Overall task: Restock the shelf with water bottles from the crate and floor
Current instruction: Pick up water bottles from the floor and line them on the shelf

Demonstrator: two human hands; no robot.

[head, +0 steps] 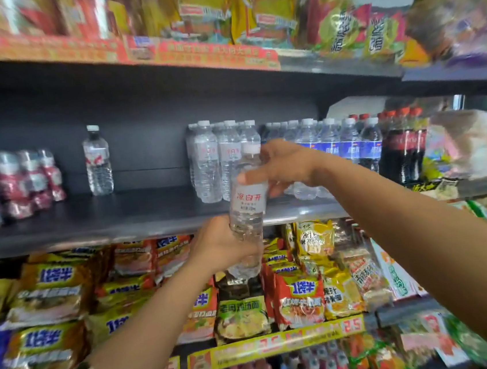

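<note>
While both hands grip the water bottle (247,202) before the shelf (150,221), right hand (282,165) curled near its cap, left hand (224,243) around its base, a careless push could topple the standing bottles (218,160) behind.

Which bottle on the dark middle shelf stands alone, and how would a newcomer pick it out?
Find the dark middle shelf. Left of the clustered clear bottles, across a bare gap, one lone water bottle stands upright near the back. Nothing touches it, unlike the red-labelled bottles farther left.
</note>
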